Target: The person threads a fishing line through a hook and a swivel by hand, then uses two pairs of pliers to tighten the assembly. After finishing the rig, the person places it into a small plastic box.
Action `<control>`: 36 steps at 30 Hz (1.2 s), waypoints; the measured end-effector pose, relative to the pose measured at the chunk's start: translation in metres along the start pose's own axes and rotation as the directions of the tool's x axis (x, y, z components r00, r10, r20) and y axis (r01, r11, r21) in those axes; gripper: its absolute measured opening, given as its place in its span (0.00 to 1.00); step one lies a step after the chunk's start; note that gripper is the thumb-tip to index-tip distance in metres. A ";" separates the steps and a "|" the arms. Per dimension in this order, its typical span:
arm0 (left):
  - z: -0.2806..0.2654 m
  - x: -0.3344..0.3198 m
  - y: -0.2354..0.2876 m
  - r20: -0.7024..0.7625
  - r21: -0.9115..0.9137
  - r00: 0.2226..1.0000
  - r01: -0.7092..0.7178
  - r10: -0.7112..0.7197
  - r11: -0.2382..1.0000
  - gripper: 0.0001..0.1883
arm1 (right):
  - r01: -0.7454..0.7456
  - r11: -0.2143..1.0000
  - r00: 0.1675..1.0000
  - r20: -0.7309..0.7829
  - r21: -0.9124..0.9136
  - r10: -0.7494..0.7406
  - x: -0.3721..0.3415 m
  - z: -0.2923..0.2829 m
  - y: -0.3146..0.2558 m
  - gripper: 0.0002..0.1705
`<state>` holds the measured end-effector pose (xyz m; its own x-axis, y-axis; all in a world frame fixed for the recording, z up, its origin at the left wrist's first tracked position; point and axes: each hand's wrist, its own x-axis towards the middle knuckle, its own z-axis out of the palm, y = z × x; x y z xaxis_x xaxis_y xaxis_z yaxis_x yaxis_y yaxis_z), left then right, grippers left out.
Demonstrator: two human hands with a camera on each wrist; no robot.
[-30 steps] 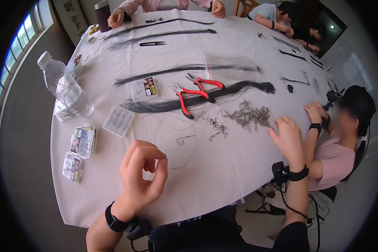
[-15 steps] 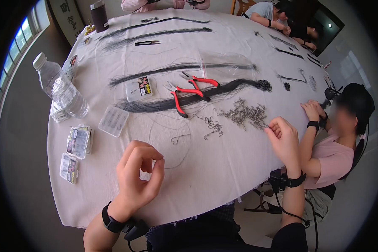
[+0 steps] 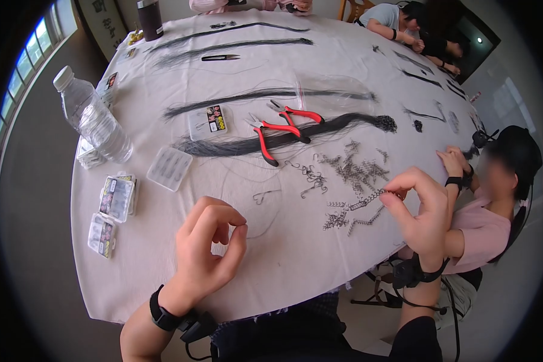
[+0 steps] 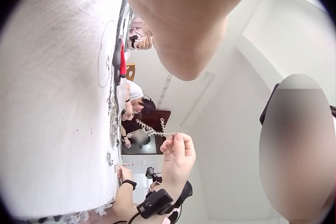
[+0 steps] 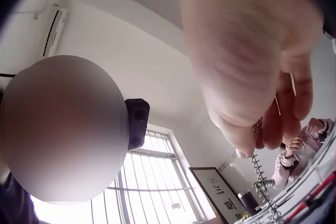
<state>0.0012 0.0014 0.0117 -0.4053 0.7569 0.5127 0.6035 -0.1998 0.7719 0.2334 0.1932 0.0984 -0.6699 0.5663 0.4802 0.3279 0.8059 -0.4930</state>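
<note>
My right hand (image 3: 419,205) pinches one end of a tangled clump of small metal coil springs (image 3: 368,201) between thumb and forefinger. The clump hangs off to the left of the fingertips, in front of the larger spring pile (image 3: 353,166). In the left wrist view the held springs (image 4: 149,130) show against the background, clear of the table. Curled, with thumb and forefinger tips together, my left hand (image 3: 206,247) is over the near part of the table; nothing visible is between those tips. Small fish hooks (image 3: 311,179) lie loose left of the pile.
Two red-handled pliers (image 3: 271,154) lie across a dark bundle of line (image 3: 223,146). Clear plastic boxes (image 3: 169,169) and a water bottle (image 3: 93,114) stand on the left. A thin line loop (image 3: 277,211) lies beyond my left hand. Another person (image 3: 482,223) sits close on the right.
My right hand has moved from the pile's edge toward me, lifting a clump of springs out of it. The left hand has hardly moved. The person opposite has drawn their hands back.
</note>
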 end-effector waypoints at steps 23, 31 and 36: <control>0.002 0.001 -0.010 0.166 0.117 0.985 0.021 -0.040 0.993 0.12 | -0.073 0.959 0.894 0.444 0.274 -0.059 -0.018 0.045 0.015 0.08; 0.006 0.005 -0.005 0.086 -0.050 0.995 -0.040 0.045 0.998 0.15 | -0.052 0.890 0.862 0.470 0.453 -0.189 0.026 0.093 -0.023 0.09; -0.001 0.001 -0.016 0.103 0.010 0.994 -0.038 0.037 0.999 0.15 | -0.057 0.845 0.822 0.506 0.531 -0.262 0.039 0.120 -0.022 0.07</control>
<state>-0.0091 0.0048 0.0002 -0.3101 0.8091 0.4992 0.6249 -0.2223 0.7484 0.1204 0.1766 0.0412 -0.9735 0.1664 0.1566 -0.0383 0.5568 -0.8298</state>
